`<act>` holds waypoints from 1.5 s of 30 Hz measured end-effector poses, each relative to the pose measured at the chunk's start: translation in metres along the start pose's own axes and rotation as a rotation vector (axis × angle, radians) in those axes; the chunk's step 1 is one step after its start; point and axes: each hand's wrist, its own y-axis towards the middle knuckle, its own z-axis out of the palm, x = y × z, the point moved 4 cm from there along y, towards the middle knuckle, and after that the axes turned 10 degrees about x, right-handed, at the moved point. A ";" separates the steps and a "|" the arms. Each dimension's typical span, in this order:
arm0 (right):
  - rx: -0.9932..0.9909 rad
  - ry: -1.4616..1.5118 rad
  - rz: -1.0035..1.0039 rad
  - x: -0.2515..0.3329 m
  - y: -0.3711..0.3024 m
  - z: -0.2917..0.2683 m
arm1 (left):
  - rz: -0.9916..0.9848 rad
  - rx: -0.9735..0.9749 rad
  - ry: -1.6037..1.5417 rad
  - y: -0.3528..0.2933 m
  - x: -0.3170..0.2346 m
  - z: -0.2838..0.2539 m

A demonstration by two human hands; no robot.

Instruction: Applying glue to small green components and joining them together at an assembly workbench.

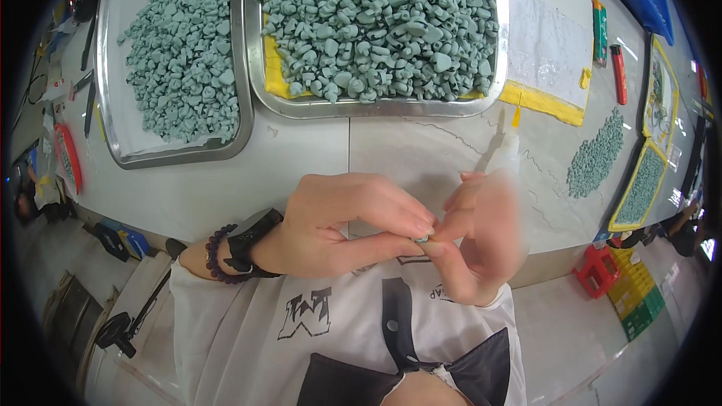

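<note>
Fingertips of the left hand (342,214) and right hand (485,233) meet in a pinch around one tiny green piece (423,240), low in front of the white shirt (248,331). Most of it is hidden, so I cannot tell its shape. A soft but steady pinch should keep it from slipping. The orange-tipped white squeeze bottle (508,154) shows just beyond the right hand; I cannot tell if that hand holds it too, so it would be wise not to press it by mistake.
</note>
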 end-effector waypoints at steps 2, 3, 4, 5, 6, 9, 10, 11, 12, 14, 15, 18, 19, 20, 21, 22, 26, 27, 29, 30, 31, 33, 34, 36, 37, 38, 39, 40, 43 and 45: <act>-0.009 -0.056 -0.017 0.002 0.000 0.000 | 0.009 -0.004 0.023 0.000 0.000 0.000; -0.017 -0.092 -0.018 0.003 0.000 0.000 | 0.009 -0.002 0.024 0.000 0.000 0.000; -0.024 -0.128 -0.020 0.005 0.001 0.001 | -0.003 0.002 0.015 0.000 0.000 0.000; -0.031 -0.164 -0.021 0.005 0.001 0.001 | -0.015 0.007 0.005 0.000 0.000 0.000; -0.032 -0.164 -0.022 0.005 0.001 0.002 | -0.028 0.012 -0.004 -0.001 0.001 0.000; -0.095 -0.240 -0.088 0.008 0.000 0.001 | -0.075 -0.050 -0.203 -0.003 0.004 0.004; -0.095 -0.240 -0.088 0.008 0.000 0.001 | -0.099 -0.081 -0.304 -0.004 0.006 0.004; -0.095 -0.244 -0.092 0.008 0.000 0.001 | -0.099 -0.081 -0.303 -0.004 0.006 0.004; -0.097 -0.249 -0.095 0.008 0.001 0.002 | -0.088 -0.068 -0.309 -0.004 0.006 0.003; -0.099 -0.254 -0.098 0.008 0.001 0.002 | -0.068 -0.042 -0.321 -0.004 0.006 0.002; -0.106 -0.263 -0.100 0.009 0.001 0.002 | -0.068 -0.041 -0.321 -0.004 0.006 0.001; -0.120 -0.280 -0.103 0.011 0.001 0.001 | -0.068 0.001 -0.221 -0.002 0.002 0.001; -0.122 -0.316 -0.125 0.012 0.000 0.001 | -0.068 0.001 -0.222 -0.002 0.002 0.001; -0.124 -0.353 -0.147 0.013 -0.001 0.000 | -0.065 -0.002 -0.217 -0.002 0.003 0.001; -0.126 -0.390 -0.170 0.015 -0.001 0.000 | -0.062 -0.006 -0.213 -0.002 0.003 0.001; -0.126 -0.389 -0.170 0.015 -0.001 0.000 | -0.059 -0.010 -0.209 -0.002 0.003 0.000; -0.085 -0.397 -0.136 0.014 0.000 0.001 | -0.025 -0.003 -0.143 -0.002 0.003 -0.001; -0.093 -0.400 -0.132 0.014 0.000 0.001 | -0.025 -0.003 -0.142 -0.002 0.003 -0.001; -0.111 -0.406 -0.123 0.013 0.000 0.002 | -0.052 -0.029 -0.187 -0.003 0.004 0.000; -0.111 -0.406 -0.123 0.013 0.001 0.003 | -0.065 -0.042 -0.210 -0.004 0.005 0.000; -0.124 -0.403 -0.113 0.013 0.001 0.003 | -0.065 -0.042 -0.210 -0.004 0.004 0.000; -0.150 -0.397 -0.095 0.012 0.002 0.002 | -0.098 -0.053 -0.257 -0.003 0.004 0.001; -0.151 -0.397 -0.095 0.012 0.002 0.002 | -0.114 -0.059 -0.280 -0.003 0.004 0.001; -0.158 -0.438 -0.116 0.014 0.001 0.002 | -0.125 -0.062 -0.295 -0.003 0.003 0.002; -0.162 -0.459 -0.127 0.015 0.000 0.002 | -0.134 -0.066 -0.309 -0.003 0.004 0.003; -0.161 -0.459 -0.127 0.014 0.000 0.002 | -0.144 -0.070 -0.323 -0.003 0.004 0.003; -0.156 -0.461 -0.133 0.014 0.000 0.002 | -0.144 -0.070 -0.323 -0.003 0.004 0.003; -0.152 -0.463 -0.138 0.014 0.001 0.001 | -0.146 -0.060 -0.305 -0.002 0.003 0.002; -0.139 -0.464 -0.139 0.015 0.000 0.000 | -0.150 -0.039 -0.270 -0.001 0.003 0.000; -0.122 -0.462 -0.131 0.015 0.000 0.000 | -0.128 0.001 -0.176 0.001 0.000 -0.002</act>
